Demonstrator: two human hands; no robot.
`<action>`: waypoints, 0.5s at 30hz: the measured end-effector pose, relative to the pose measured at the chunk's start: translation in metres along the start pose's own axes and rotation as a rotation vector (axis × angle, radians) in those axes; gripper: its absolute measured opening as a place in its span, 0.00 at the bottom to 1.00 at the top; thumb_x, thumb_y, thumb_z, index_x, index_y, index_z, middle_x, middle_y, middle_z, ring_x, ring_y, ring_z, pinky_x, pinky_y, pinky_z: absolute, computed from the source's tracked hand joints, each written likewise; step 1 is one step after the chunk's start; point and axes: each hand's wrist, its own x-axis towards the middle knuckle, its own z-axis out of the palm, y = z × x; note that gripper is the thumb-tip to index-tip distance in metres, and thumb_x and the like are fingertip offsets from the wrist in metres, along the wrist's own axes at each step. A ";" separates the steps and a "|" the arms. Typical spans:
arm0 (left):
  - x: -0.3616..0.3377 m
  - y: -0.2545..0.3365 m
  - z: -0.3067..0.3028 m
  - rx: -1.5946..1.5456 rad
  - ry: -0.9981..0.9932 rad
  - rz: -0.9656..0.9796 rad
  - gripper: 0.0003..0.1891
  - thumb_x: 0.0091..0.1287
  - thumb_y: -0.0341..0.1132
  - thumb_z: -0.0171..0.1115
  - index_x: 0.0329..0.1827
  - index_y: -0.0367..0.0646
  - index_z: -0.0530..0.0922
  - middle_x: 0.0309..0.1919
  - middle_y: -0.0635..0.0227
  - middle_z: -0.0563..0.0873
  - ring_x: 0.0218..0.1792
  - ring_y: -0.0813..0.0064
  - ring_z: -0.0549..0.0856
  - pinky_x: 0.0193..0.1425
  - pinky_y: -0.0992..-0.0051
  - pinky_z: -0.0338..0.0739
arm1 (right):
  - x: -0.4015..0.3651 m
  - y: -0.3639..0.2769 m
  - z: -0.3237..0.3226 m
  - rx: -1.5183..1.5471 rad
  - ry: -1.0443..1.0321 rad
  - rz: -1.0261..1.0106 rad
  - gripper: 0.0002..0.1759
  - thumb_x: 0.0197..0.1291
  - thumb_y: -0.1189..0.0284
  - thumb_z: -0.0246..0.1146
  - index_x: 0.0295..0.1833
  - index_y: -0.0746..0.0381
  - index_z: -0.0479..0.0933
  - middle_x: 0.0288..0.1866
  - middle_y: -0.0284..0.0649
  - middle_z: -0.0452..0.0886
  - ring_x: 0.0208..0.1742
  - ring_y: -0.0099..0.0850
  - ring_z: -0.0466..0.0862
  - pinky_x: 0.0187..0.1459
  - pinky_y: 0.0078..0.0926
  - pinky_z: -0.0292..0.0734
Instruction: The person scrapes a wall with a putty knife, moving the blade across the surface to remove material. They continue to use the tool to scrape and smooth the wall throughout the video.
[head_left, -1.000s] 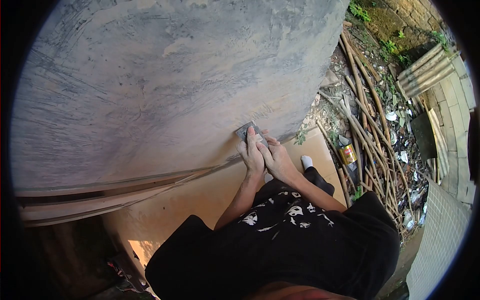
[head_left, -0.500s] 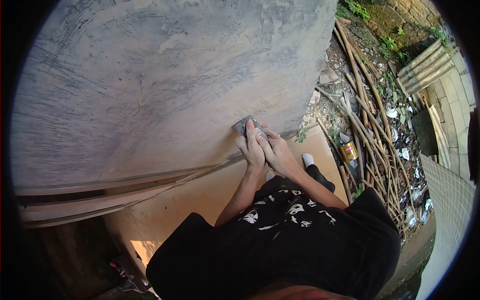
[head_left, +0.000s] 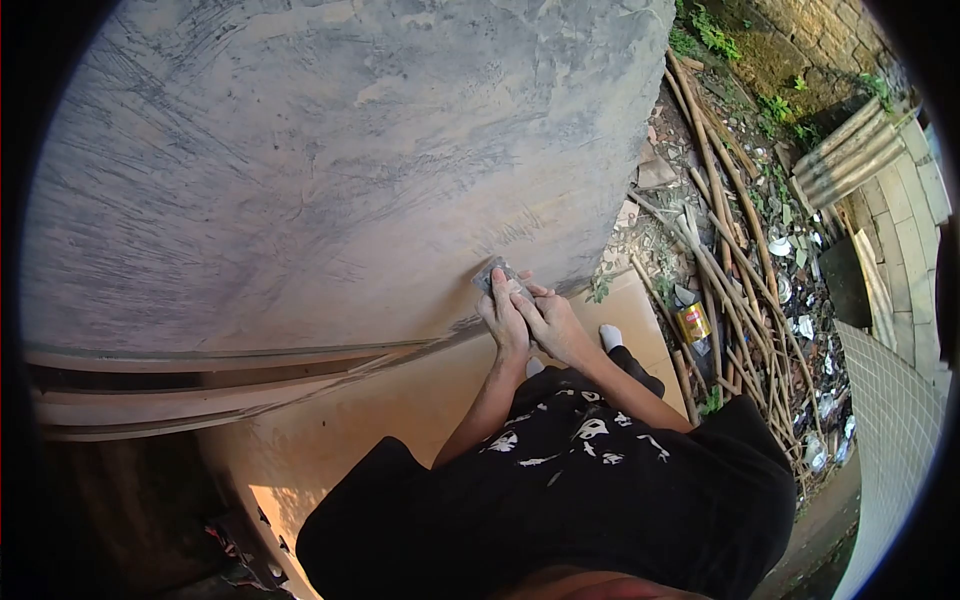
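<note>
A small, flat grey sanding block [head_left: 490, 272] lies against the lower part of the plastered wall [head_left: 330, 180]. My left hand [head_left: 503, 318] is closed on it, with the thumb stretched along its top. Beside it, my right hand [head_left: 553, 325] also grips the block, its thumb crossing toward the left hand. Pale dust coats both hands. Some fingers are hidden under the block and behind the hands. Short dark scratch marks show on the wall just above the block.
I stand in white socks on an orange-tan ledge [head_left: 370, 410]. A recessed opening [head_left: 180, 382] runs below the wall at left. Beyond the ledge's right edge lie long poles [head_left: 735, 230], rubble and a yellow can [head_left: 693, 322]. Corrugated sheets [head_left: 850, 150] stand farther right.
Both hands and the block have moved slightly down the wall, still held together. The whole view has also shifted a little.
</note>
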 end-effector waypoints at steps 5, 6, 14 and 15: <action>0.011 0.010 -0.017 -0.059 -0.066 -0.026 0.26 0.72 0.48 0.47 0.32 0.28 0.73 0.24 0.57 0.81 0.20 0.68 0.82 0.27 0.69 0.80 | 0.003 -0.012 0.011 0.008 -0.049 -0.002 0.23 0.66 0.63 0.51 0.35 0.78 0.75 0.31 0.61 0.76 0.34 0.48 0.79 0.44 0.36 0.73; 0.012 0.011 -0.017 -0.059 -0.062 -0.024 0.26 0.72 0.48 0.47 0.32 0.28 0.73 0.24 0.57 0.81 0.20 0.68 0.82 0.27 0.69 0.80 | 0.005 -0.011 0.013 0.010 -0.004 -0.091 0.21 0.65 0.64 0.52 0.38 0.77 0.75 0.35 0.65 0.75 0.37 0.56 0.79 0.43 0.37 0.74; 0.010 0.029 -0.010 0.056 -0.053 0.025 0.24 0.72 0.46 0.48 0.30 0.29 0.74 0.21 0.57 0.81 0.17 0.71 0.80 0.23 0.72 0.78 | 0.004 -0.032 0.011 -0.005 -0.069 0.094 0.23 0.66 0.64 0.50 0.35 0.78 0.73 0.37 0.66 0.75 0.40 0.57 0.78 0.46 0.37 0.73; 0.008 0.034 -0.009 0.061 -0.054 0.021 0.24 0.72 0.46 0.48 0.30 0.29 0.74 0.21 0.57 0.81 0.17 0.71 0.80 0.23 0.72 0.78 | 0.004 -0.036 0.011 0.017 -0.103 0.174 0.23 0.66 0.64 0.50 0.35 0.79 0.73 0.38 0.66 0.75 0.40 0.58 0.78 0.46 0.37 0.73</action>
